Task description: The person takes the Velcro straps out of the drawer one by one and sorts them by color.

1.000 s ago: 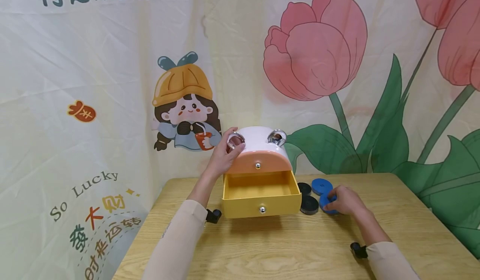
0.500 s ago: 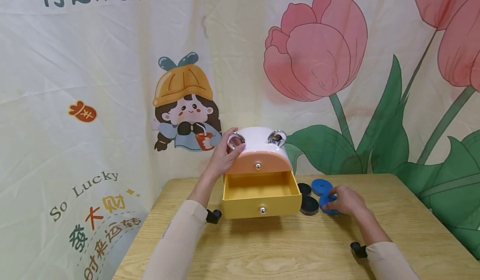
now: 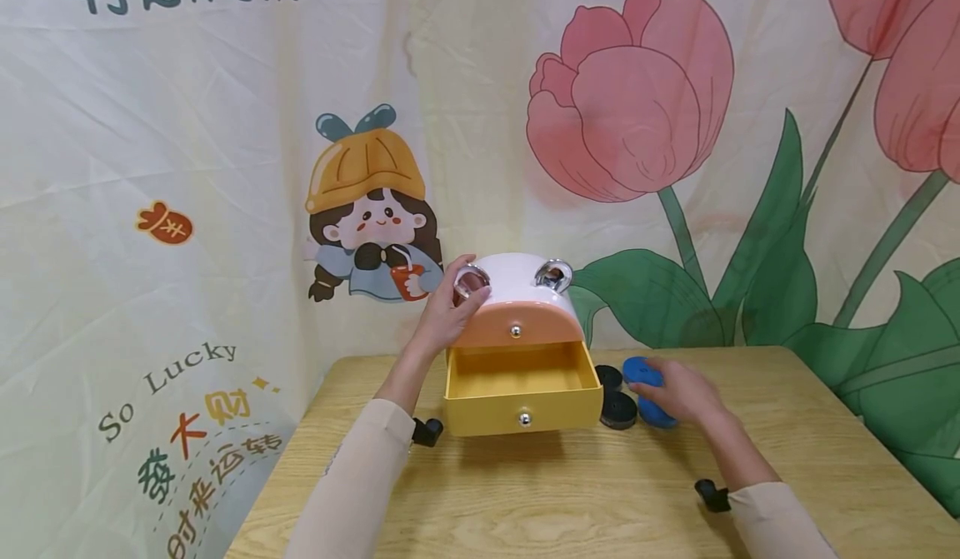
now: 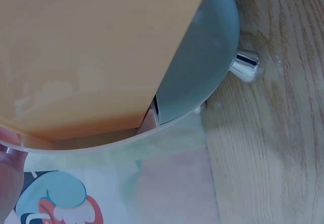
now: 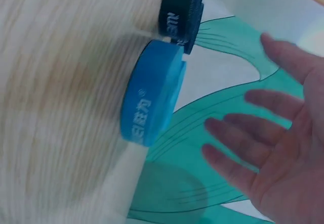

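A small white drawer box with silver ear rings stands upright, its salmon upper drawer shut and its yellow lower drawer pulled out and bare inside. My left hand grips the box's left ear, thumb in front; only a bit of a finger shows in the left wrist view. My right hand hovers over two flat round blue rolls, overlapping the far blue roll in the head view. Its fingers are parted and hold nothing in the right wrist view. The near blue roll has white lettering on its side.
Two black rolls, a near one and a far one, lie between the drawer and the blue rolls. The wooden table ends at a printed curtain behind. Black wrist cameras stick out from both wrists.
My right hand has let go of the near blue roll, with its fingers now parted and moved slightly up and left. The left hand and the box have stayed put.
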### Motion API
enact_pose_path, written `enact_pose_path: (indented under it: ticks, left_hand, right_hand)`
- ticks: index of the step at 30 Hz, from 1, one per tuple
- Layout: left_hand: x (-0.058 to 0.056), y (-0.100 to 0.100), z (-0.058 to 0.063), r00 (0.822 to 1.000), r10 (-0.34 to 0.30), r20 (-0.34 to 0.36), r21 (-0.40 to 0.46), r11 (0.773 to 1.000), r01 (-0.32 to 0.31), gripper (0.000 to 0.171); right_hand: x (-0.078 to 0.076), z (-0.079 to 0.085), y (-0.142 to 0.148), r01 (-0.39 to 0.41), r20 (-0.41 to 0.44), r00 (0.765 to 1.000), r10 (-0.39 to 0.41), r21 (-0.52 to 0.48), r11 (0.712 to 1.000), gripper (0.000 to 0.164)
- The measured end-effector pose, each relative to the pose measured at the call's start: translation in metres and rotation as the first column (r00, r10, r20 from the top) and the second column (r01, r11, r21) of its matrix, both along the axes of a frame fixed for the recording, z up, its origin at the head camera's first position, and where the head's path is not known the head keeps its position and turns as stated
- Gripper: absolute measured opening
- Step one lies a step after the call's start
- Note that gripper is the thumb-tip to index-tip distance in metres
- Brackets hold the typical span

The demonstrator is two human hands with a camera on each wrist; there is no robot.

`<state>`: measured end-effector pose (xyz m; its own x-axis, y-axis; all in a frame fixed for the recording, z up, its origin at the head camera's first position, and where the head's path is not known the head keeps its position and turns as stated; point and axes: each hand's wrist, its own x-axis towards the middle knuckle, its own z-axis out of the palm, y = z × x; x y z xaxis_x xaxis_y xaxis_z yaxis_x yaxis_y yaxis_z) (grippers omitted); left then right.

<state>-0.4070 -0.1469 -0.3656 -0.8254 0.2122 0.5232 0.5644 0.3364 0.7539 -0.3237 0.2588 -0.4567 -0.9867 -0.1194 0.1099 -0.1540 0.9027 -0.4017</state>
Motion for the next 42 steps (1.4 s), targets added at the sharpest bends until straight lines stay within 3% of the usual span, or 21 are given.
enact_pose_path:
  ticks: [5, 10, 17, 34, 42]
  left_hand:
    - [-0.001, 0.0, 0.0, 1.0, 0.002, 0.0, -0.005, 1.0, -0.002, 0.067]
    - [-0.001, 0.0, 0.0, 1.0, -0.001, 0.008, -0.008, 1.0, 0.001, 0.069]
    - [-0.001, -0.001, -0.001, 1.0, -0.004, 0.009, -0.005, 1.0, 0.004, 0.068]
    - [0.002, 0.0, 0.001, 1.0, -0.007, 0.01, -0.002, 1.0, 0.007, 0.067]
    - [0.001, 0.0, 0.001, 1.0, -0.008, 0.012, -0.003, 1.0, 0.008, 0.069]
  right_hand:
    - [0.002, 0.005, -0.009, -0.085, -0.025, 0.996, 0.084, -0.051, 0.995, 0.091]
    - [0.004, 0.011, -0.017, -0.12, -0.062, 0.992, 0.114, -0.103, 0.987, 0.098]
    - [0.011, 0.026, -0.027, -0.142, -0.193, 0.975, 0.112, -0.151, 0.978, 0.092]
    - [0.027, 0.052, -0.051, -0.242, -0.318, 0.934, 0.166, -0.217, 0.946, 0.08]
    - [0.036, 0.062, -0.067, -0.325, -0.408, 0.886, 0.221, -0.205, 0.923, 0.073]
